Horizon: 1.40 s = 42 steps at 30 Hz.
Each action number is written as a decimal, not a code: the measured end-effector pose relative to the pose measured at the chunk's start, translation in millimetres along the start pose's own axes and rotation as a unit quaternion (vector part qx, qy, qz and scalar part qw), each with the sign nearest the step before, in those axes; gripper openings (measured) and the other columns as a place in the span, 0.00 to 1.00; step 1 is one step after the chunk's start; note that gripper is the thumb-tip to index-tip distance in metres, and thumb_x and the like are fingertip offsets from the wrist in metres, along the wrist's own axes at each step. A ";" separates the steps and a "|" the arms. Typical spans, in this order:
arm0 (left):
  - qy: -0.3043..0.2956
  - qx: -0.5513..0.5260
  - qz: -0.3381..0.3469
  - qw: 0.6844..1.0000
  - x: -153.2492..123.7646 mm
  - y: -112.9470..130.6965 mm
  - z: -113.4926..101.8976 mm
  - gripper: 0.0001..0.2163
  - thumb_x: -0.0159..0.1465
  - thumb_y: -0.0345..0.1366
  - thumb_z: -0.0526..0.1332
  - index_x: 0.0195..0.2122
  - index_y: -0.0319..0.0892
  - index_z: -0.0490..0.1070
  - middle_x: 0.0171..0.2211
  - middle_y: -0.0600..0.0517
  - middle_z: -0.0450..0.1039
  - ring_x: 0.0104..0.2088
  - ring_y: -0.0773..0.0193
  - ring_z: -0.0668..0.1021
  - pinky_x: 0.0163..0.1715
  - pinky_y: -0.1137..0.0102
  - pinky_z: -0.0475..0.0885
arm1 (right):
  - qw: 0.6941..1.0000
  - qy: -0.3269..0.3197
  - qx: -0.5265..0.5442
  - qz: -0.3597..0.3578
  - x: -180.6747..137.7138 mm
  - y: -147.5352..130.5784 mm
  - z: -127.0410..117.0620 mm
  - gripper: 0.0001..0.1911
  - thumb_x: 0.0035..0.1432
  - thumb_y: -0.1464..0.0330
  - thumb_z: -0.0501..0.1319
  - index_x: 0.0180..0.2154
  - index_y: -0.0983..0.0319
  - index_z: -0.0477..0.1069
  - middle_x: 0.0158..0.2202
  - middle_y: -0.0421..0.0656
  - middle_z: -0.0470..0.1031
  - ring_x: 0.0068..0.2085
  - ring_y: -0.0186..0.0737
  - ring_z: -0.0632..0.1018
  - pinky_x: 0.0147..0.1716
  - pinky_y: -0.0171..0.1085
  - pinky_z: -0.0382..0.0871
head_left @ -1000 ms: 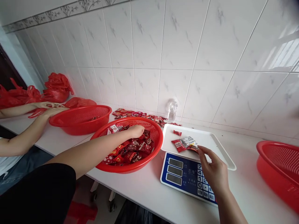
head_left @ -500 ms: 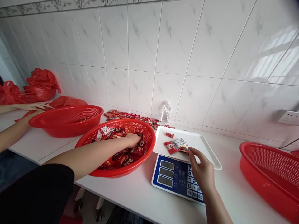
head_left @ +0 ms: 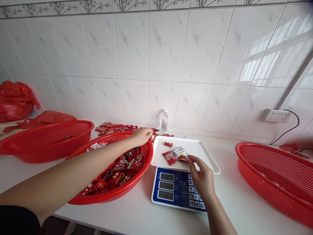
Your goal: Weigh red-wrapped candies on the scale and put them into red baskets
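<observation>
My left hand (head_left: pixel 142 136) reaches over the far rim of a red mesh basket (head_left: pixel 144 156) heaped with red wrapped sweets (head_left: pixel 122 168); its fingers are curled, and what they hold is hidden. My right hand (head_left: pixel 202 178) rests at the front edge of the white tray (head_left: pixel 202 156) of a blue electronic scale (head_left: pixel 174 187), fingertips pinched on a sweet in a small pile of wrapped sweets (head_left: pixel 176 154) lying on the tray.
A second red basket (head_left: pixel 49 138) stands at the left, a third red basket (head_left: pixel 274 176) at the right. Loose sweets (head_left: pixel 112 127) and a small water bottle (head_left: pixel 164 122) sit by the tiled wall. Red plastic bags (head_left: pixel 14 101) lie far left; a wall socket (head_left: pixel 276 115) is right.
My left hand has lifted out of the sweets in the basket and moved to its far rim. The view has swung right, and the other person's arms have left the frame.
</observation>
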<state>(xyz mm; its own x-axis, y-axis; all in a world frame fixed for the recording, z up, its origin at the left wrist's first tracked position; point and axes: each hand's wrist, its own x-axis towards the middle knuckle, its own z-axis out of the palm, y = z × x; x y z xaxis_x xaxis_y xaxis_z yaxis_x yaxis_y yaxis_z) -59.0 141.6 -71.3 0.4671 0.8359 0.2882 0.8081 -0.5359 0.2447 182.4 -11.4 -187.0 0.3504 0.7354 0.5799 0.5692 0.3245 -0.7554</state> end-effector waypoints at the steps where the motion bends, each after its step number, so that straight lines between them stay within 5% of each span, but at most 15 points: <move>1: -0.013 -0.009 0.005 1.000 5.2 10.2 3.8 0.11 0.64 0.35 0.48 0.31 0.42 0.68 0.30 0.53 0.73 0.33 0.63 0.74 0.32 0.72 0.63 | 1.000 0.002 0.001 0.004 0.3 -0.2 -0.1 0.18 0.61 0.56 0.53 0.42 0.59 0.75 0.43 0.47 0.78 0.46 0.46 0.76 0.29 0.35 0.72; 8: -0.099 -0.024 0.017 0.995 30.1 56.7 47.2 0.13 0.65 0.43 0.50 0.41 0.43 0.70 0.40 0.50 0.76 0.39 0.58 0.76 0.36 0.70 0.67 | 0.999 0.024 -0.036 0.025 5.3 2.5 -3.5 0.17 0.60 0.57 0.54 0.41 0.59 0.75 0.42 0.45 0.78 0.43 0.45 0.77 0.32 0.37 0.71; 12: -0.141 -0.017 0.021 0.990 28.1 67.9 69.0 0.24 0.65 0.51 0.49 0.55 0.40 0.62 0.55 0.40 0.66 0.54 0.50 0.69 0.49 0.63 0.64 | 0.990 0.021 -0.137 0.035 9.1 5.4 -6.8 0.16 0.61 0.59 0.52 0.44 0.58 0.74 0.40 0.44 0.79 0.42 0.48 0.77 0.37 0.43 0.70; 15: -0.189 -0.030 0.019 0.981 20.4 77.2 81.3 0.29 0.64 0.56 0.46 0.57 0.39 0.59 0.59 0.38 0.60 0.58 0.47 0.64 0.54 0.59 0.61 | 0.980 -0.006 -0.197 0.031 10.2 5.7 -7.3 0.17 0.62 0.62 0.51 0.46 0.58 0.73 0.40 0.44 0.79 0.43 0.50 0.77 0.39 0.45 0.69; 20: -0.179 -0.074 0.062 0.979 14.2 91.5 90.6 0.30 0.64 0.56 0.47 0.59 0.41 0.57 0.63 0.41 0.54 0.62 0.51 0.59 0.58 0.61 0.57 | 0.980 -0.047 -0.191 -0.016 10.3 5.1 -4.4 0.17 0.63 0.65 0.50 0.49 0.59 0.71 0.40 0.43 0.79 0.42 0.46 0.78 0.39 0.43 0.69; 28: -0.122 -0.129 0.031 0.984 14.5 82.1 54.5 0.28 0.66 0.52 0.46 0.62 0.39 0.54 0.64 0.42 0.54 0.63 0.55 0.59 0.61 0.63 0.54 | 0.984 -0.025 -0.176 -0.020 10.3 3.8 -6.5 0.15 0.63 0.64 0.52 0.48 0.58 0.71 0.43 0.43 0.79 0.43 0.46 0.77 0.39 0.42 0.69; 36: -0.185 0.011 0.021 0.982 -96.9 66.3 -8.5 0.38 0.59 0.53 0.58 0.67 0.54 0.42 0.68 0.50 0.38 0.66 0.45 0.47 0.61 0.50 0.51 | 0.986 -0.023 -0.163 -0.021 9.4 -0.5 -10.0 0.14 0.62 0.64 0.53 0.47 0.58 0.72 0.41 0.41 0.79 0.41 0.43 0.77 0.39 0.41 0.68; 42: -0.239 0.027 -0.007 0.971 -133.7 43.9 -16.5 0.28 0.66 0.48 0.50 0.66 0.57 0.44 0.66 0.55 0.49 0.64 0.52 0.56 0.60 0.56 0.56 | 0.987 -0.007 -0.154 -0.037 7.8 0.2 -8.3 0.14 0.62 0.64 0.53 0.45 0.58 0.72 0.40 0.42 0.79 0.37 0.42 0.78 0.39 0.40 0.67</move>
<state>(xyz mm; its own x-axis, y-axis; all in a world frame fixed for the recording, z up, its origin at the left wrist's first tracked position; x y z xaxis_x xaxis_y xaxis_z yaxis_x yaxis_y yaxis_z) -91.9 4.4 -83.9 0.5579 0.8102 -0.1797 0.8277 -0.5272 0.1926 191.4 -10.5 -180.2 0.2902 0.7260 0.6235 0.7927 0.1827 -0.5816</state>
